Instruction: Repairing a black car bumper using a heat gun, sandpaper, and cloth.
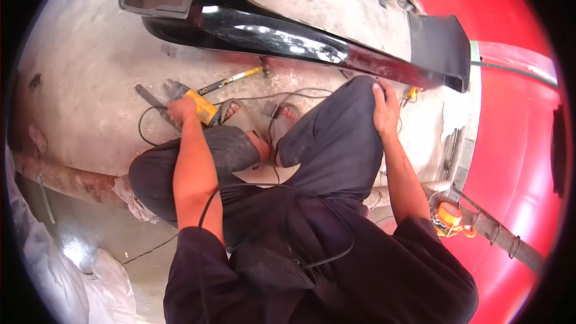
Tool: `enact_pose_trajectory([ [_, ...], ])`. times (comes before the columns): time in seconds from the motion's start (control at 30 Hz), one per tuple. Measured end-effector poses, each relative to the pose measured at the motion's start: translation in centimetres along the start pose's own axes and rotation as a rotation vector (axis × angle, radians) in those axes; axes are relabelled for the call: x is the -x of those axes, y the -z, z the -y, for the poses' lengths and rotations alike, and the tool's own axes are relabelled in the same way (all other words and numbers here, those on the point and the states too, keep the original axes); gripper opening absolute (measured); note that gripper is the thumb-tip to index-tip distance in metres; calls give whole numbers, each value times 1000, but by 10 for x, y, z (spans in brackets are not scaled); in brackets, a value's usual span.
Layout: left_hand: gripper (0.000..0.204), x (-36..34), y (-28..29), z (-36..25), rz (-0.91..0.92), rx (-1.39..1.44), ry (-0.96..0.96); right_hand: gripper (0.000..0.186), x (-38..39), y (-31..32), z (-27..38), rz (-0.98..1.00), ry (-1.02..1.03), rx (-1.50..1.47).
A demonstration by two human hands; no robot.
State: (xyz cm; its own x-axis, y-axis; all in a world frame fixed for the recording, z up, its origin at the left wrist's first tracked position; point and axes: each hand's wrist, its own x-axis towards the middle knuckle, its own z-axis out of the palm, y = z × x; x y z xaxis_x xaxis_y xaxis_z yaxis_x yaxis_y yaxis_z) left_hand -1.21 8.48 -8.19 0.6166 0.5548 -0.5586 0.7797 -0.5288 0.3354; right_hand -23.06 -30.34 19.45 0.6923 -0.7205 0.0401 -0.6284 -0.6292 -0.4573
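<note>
The person's left hand (182, 110) is down at the floor (84, 78) beside the left knee, right at a yellow and grey power tool (201, 107) that lies there aslant. The tool's yellow body shows on the right of the hand, reaching toward the left sandalled foot (231, 111), while its grey end points up and leftward, past the knuckles. On the hand's other side lies a dark bar-like piece (148, 96), so the hand sits between the two, its fingers bent downward and overlapping them; whether they are closed around either one cannot be told, since the undersides of the fingers are hidden. A thin dark cable curves on the floor just left of the hand, below the dark bar-like piece. A hammer (231, 80) with a yellow and black handle lies just beyond the tool, its head away from the hand, near a long glossy black panel (282, 39) that stretches across the upper part of the view. The right hand (387, 110) is well apart from the tool, resting on the right knee (354, 105) with its fingers extended over the cloth and nothing in its grasp. Another cable (294, 92) runs along the floor between the tool and the right knee. To the far right is a large red surface (510, 150), and an orange object (448, 213) sits below the right forearm's side of the view.
</note>
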Motion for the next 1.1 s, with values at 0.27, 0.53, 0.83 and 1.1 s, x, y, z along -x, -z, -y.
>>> enact_pose_trajectory([
  [0.27, 71, -1, -2, 37, 368, -520, -124, 55, 8, -4, 0, 20, -23, -9],
  [0.53, 72, -35, -10, 80, 295, -651, -439, 57, 13, -9, -7, 31, -52, -97],
  [0.83, 51, 50, 75, -9, 191, -546, -821, 57, 6, -11, -3, 32, 0, -127],
  [1.1, 47, 198, 148, -30, 316, -321, -1259, 56, 14, -1, -11, 5, 5, -189],
])
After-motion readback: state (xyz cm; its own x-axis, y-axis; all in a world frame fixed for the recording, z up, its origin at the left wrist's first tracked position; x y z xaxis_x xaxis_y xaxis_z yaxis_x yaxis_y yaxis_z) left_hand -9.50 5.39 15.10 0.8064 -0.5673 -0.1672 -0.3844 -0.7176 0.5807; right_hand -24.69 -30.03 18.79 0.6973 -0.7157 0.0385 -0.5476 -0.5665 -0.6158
